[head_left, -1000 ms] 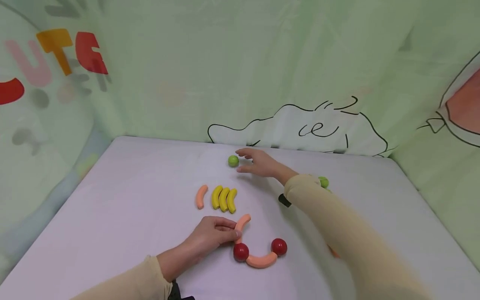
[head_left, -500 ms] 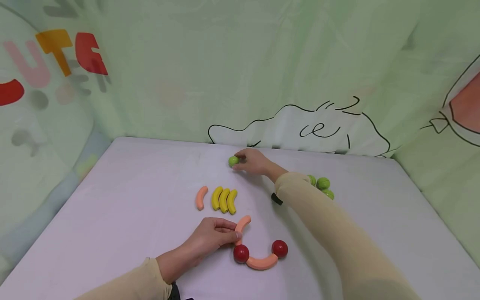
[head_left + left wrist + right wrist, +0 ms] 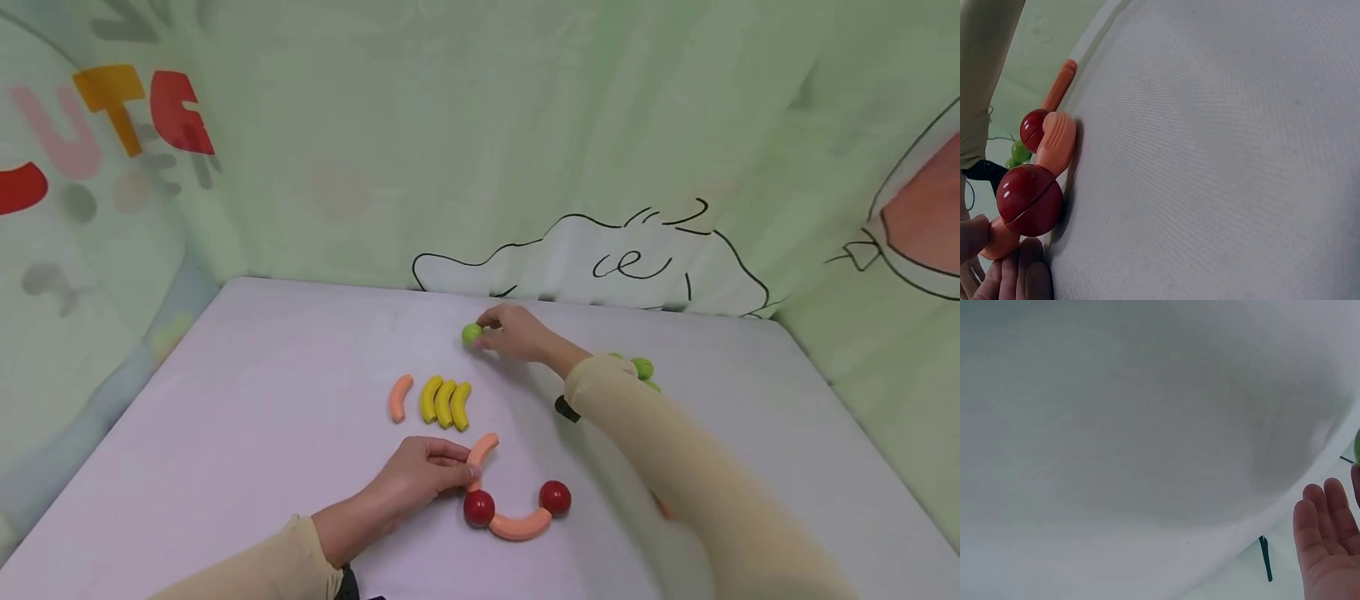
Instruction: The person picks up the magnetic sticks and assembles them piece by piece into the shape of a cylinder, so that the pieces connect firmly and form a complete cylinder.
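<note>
My left hand (image 3: 423, 471) pinches a curved salmon-pink piece (image 3: 484, 448) between thumb and fingers. Its lower end meets a red ball (image 3: 478, 507), which shows a seam in the left wrist view. From there a second curved salmon piece (image 3: 521, 527) runs to another red ball (image 3: 555, 497), so the parts form a chain. At the back of the table, my right hand (image 3: 516, 335) holds a small green ball (image 3: 472, 334) with thumb and fingertips. In the right wrist view that hand (image 3: 1330, 547) is at the right edge, the ball mostly out of frame.
Three toy bananas (image 3: 444, 403) lie side by side mid-table, with a loose salmon piece (image 3: 401, 398) to their left. Several green balls (image 3: 642, 367) sit at the right, partly behind the right sleeve (image 3: 660, 433). An orange piece (image 3: 662, 505) peeks out under that sleeve.
My right hand has closed its fingers on the green ball and drawn it slightly right and nearer. The left hand keeps its hold in the same place.
</note>
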